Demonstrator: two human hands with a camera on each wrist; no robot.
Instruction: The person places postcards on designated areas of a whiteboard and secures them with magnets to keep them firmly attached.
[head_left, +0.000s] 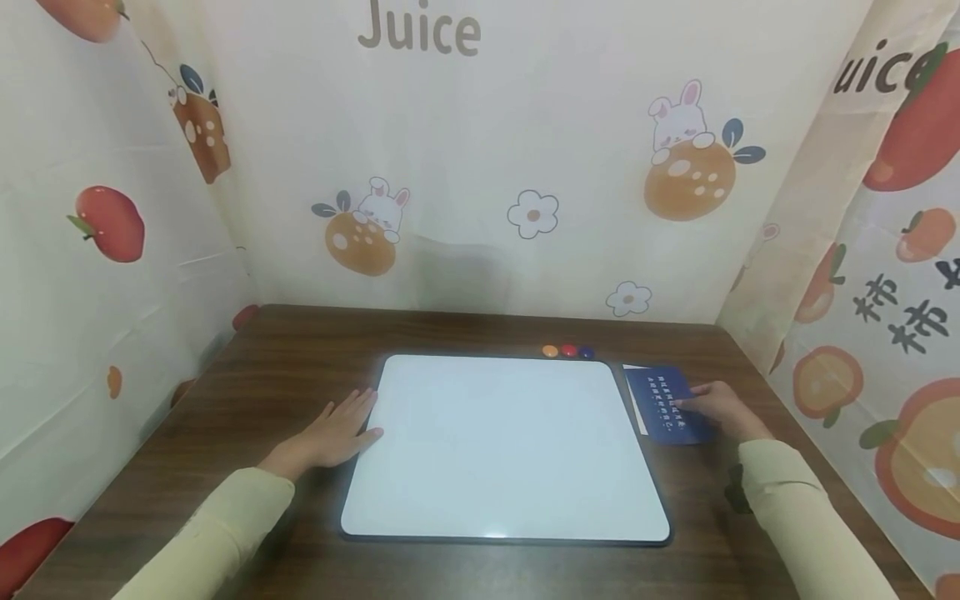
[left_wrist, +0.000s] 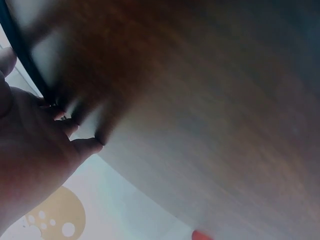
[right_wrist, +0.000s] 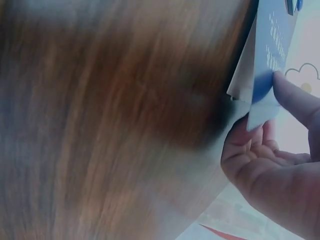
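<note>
A white dry-erase board [head_left: 502,450] with a dark frame lies flat on the table. My left hand [head_left: 333,433] rests at its left side, fingers spread and straight, the thumb over the board's edge. To the right of the board, my right hand [head_left: 723,408] pinches the right side of a blue card [head_left: 660,408] printed with white writing. In the right wrist view the thumb lies on top of the card and the curled fingers are under it. A white sheet [right_wrist: 244,75] shows below the card, peeking out along its left side in the head view.
Orange [head_left: 551,352], red [head_left: 569,352] and dark blue [head_left: 587,353] round buttons sit in a row behind the board's far edge. The brown wooden table [head_left: 300,358] is enclosed by fruit-printed cloth [head_left: 465,167] at the back and sides. A small dark object [head_left: 737,489] shows by the right sleeve.
</note>
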